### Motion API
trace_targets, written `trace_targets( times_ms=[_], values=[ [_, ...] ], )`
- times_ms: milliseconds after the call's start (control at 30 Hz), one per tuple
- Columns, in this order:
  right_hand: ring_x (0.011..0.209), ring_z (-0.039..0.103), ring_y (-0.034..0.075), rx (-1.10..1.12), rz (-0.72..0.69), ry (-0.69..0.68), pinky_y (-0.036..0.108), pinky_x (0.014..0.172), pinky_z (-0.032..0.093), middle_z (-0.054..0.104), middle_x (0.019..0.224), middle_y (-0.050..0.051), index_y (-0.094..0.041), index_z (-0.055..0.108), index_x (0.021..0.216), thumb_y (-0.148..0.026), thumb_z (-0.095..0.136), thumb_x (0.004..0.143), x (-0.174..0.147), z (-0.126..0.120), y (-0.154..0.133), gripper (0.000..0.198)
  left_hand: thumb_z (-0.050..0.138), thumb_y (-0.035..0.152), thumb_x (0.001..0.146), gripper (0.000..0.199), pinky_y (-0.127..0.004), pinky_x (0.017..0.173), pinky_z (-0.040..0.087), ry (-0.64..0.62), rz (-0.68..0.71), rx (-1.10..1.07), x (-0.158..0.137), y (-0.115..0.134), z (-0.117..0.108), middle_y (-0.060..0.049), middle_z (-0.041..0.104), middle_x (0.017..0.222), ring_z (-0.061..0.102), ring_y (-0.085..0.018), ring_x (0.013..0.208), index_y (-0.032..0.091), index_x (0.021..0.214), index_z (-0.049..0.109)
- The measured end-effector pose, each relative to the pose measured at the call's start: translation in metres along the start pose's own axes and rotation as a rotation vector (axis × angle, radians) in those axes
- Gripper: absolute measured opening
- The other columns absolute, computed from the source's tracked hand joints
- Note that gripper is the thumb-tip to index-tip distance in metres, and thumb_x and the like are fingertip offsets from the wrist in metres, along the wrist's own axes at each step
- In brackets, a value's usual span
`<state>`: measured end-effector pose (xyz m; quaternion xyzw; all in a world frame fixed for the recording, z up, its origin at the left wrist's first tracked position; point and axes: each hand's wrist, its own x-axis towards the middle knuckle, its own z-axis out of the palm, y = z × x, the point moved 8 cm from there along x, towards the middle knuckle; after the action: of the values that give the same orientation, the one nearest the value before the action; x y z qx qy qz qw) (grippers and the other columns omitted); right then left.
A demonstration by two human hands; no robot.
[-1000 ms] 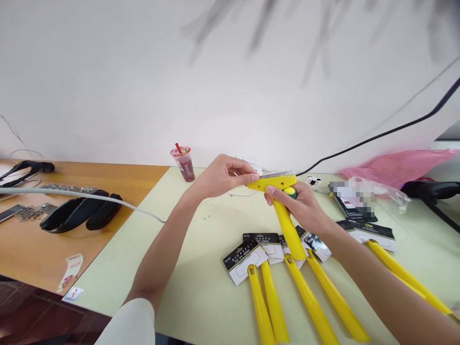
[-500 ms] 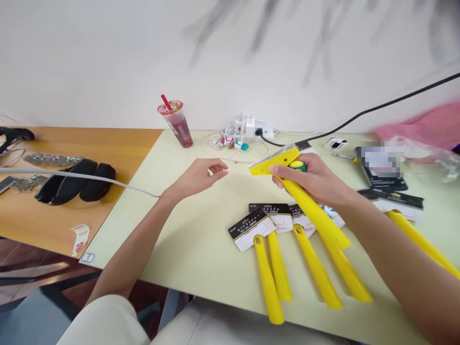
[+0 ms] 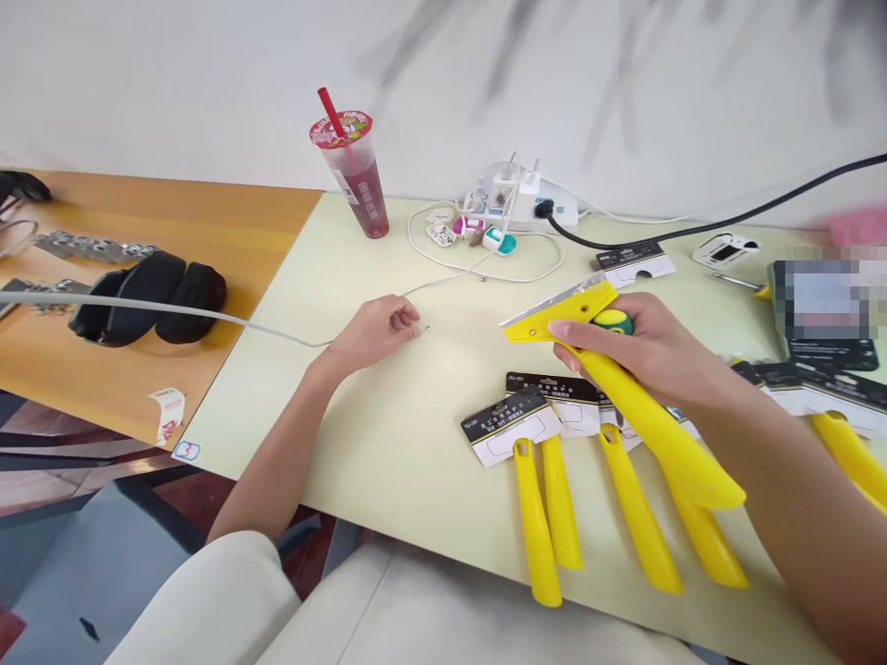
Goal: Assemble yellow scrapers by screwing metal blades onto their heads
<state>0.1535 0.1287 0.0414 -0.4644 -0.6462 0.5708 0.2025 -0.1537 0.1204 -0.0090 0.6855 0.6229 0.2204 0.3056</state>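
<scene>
My right hand [image 3: 644, 337] is closed around a yellow scraper [image 3: 651, 420], its wide head pointing left and its handle slanting down to the right. In the same grip is a rounded yellow-and-green handle [image 3: 613, 321], mostly hidden by the fingers. My left hand [image 3: 382, 325] rests low at the table, fingers curled and a small gap between thumb and forefinger. A tiny metal piece, perhaps a screw [image 3: 428, 327], lies just beyond its fingertips. Below my right hand lie several yellow scraper handles [image 3: 537, 526] with black-and-white cards [image 3: 511, 425].
A tilted-looking drink cup [image 3: 360, 180] with a red straw stands at the back. Behind are a power strip [image 3: 554, 208] and a black cable [image 3: 644, 242]. A black case [image 3: 156, 300] sits on the wooden table at left. A screwdriver [image 3: 741, 284] lies at right.
The view has tipped down and shifted left. My left hand has lowered toward the tabletop, close to the tiny metal piece. My right hand keeps hold of the scraper.
</scene>
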Motion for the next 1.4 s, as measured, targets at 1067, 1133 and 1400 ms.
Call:
trace_targets(
  times_ms=[1067, 1133, 1400],
  values=[
    [0.055, 0.046, 0.012, 0.161, -0.051, -0.113, 0.028, 0.049, 0.035, 0.056, 0.066, -0.002, -0.020, 0.070, 0.076, -0.061, 0.078, 0.092, 0.001, 0.057, 0.007, 0.044, 0.078, 0.036, 0.100, 0.012, -0.041, 0.102, 0.056, 0.201, 0.561, -0.302, -0.046, 0.119, 0.017, -0.009, 0.069, 0.116, 0.068, -0.022, 0.112, 0.025, 0.103, 0.080],
    [0.056, 0.046, 0.012, 0.190, -0.039, -0.131, 0.028, 0.050, 0.035, 0.059, 0.069, 0.000, -0.020, 0.069, 0.077, -0.062, 0.077, 0.093, 0.002, 0.060, 0.011, 0.045, 0.079, 0.036, 0.099, 0.011, -0.040, 0.098, 0.059, 0.248, 0.591, -0.323, -0.048, 0.117, 0.016, -0.009, 0.071, 0.115, 0.069, -0.021, 0.109, 0.026, 0.103, 0.083],
    [0.057, 0.044, 0.012, 0.372, 0.047, -0.121, 0.030, 0.052, 0.033, 0.055, 0.068, -0.002, -0.019, 0.070, 0.077, -0.060, 0.086, 0.085, 0.003, 0.064, 0.016, 0.045, 0.074, 0.037, 0.102, 0.012, -0.046, 0.089, 0.061, 0.436, 0.730, -0.090, -0.058, 0.114, 0.017, -0.008, 0.081, 0.110, 0.070, -0.023, 0.101, 0.034, 0.105, 0.086]
  ],
)
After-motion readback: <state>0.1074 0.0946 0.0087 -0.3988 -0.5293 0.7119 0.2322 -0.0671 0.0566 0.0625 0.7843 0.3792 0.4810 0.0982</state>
